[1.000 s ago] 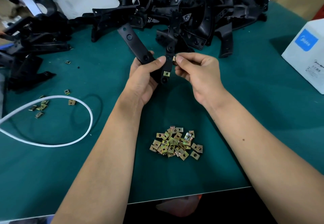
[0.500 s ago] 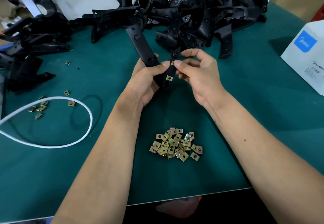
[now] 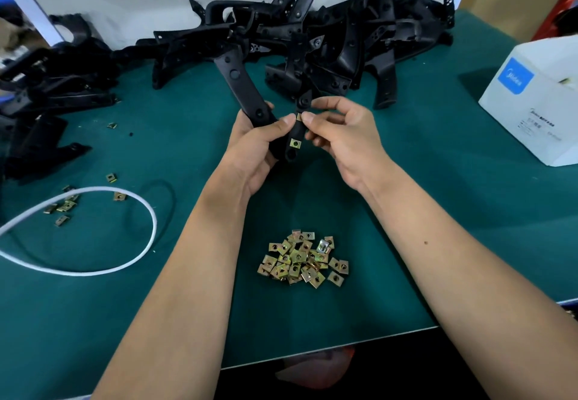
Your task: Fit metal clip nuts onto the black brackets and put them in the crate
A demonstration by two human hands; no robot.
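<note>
My left hand [image 3: 261, 144] grips a black bracket [image 3: 242, 87] by its lower part, above the middle of the green table. One brass clip nut [image 3: 295, 143] sits fitted on the bracket's lower arm. My right hand [image 3: 339, 132] pinches a second clip nut [image 3: 299, 117] between thumb and forefinger, pressed against the bracket's edge right beside my left thumb. A heap of loose clip nuts [image 3: 302, 259] lies on the mat between my forearms. No crate is in view.
A big pile of black brackets [image 3: 337, 37] fills the table's back; more brackets [image 3: 47, 99] lie at the left. A white cable loop [image 3: 125, 262] and a few stray nuts [image 3: 64, 207] sit at the left. A white carton [image 3: 531, 102] stands at the right edge.
Both hands and the bracket have dropped slightly toward me. The right hand's nut stays at the bracket's edge by my left thumb.
</note>
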